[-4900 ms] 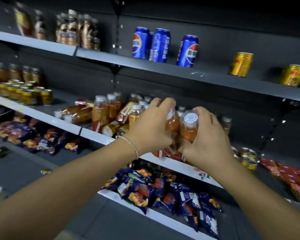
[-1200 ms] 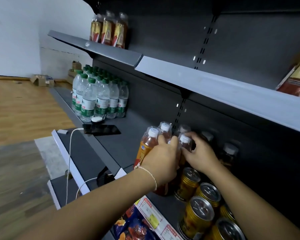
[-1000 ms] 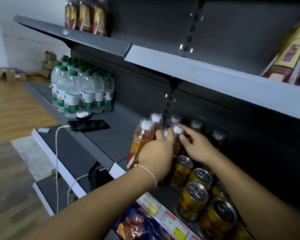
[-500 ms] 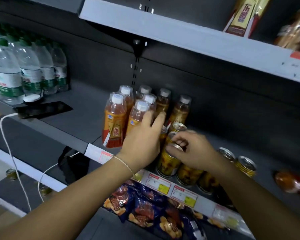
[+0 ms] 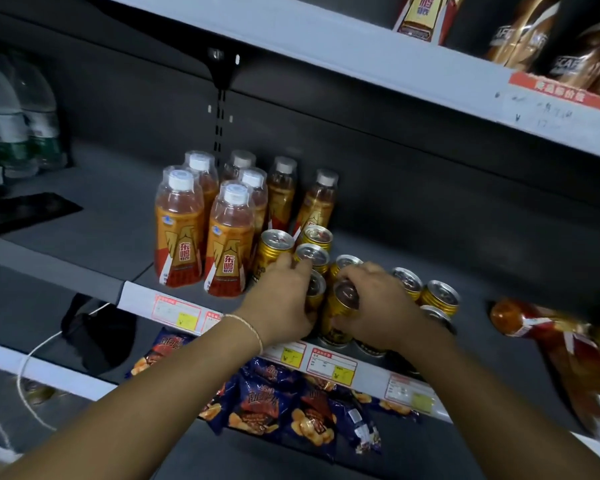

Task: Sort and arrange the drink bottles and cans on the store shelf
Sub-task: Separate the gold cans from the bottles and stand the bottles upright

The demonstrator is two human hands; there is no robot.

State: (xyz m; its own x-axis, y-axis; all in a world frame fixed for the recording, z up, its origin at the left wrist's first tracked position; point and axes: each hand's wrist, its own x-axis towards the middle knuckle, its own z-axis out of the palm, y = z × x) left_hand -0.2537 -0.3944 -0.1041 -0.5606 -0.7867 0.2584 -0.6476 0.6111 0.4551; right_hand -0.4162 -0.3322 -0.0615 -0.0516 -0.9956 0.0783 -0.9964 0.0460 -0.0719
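Several orange drink bottles with white caps stand upright in rows on the dark middle shelf. To their right stands a cluster of gold cans. My left hand curls around a gold can at the front of the cluster. My right hand grips the neighbouring gold can near the shelf's front edge. More gold cans stand behind my right hand. An orange bottle lies on its side at the right.
Water bottles stand at the far left beside a black phone with a white cable. Snack bags fill the shelf below. The upper shelf holds cartons and brown bottles. Price tags line the shelf edge.
My hands have left the orange bottles, which now stand in rows, and moved right onto the gold cans. The view has swung right and down.
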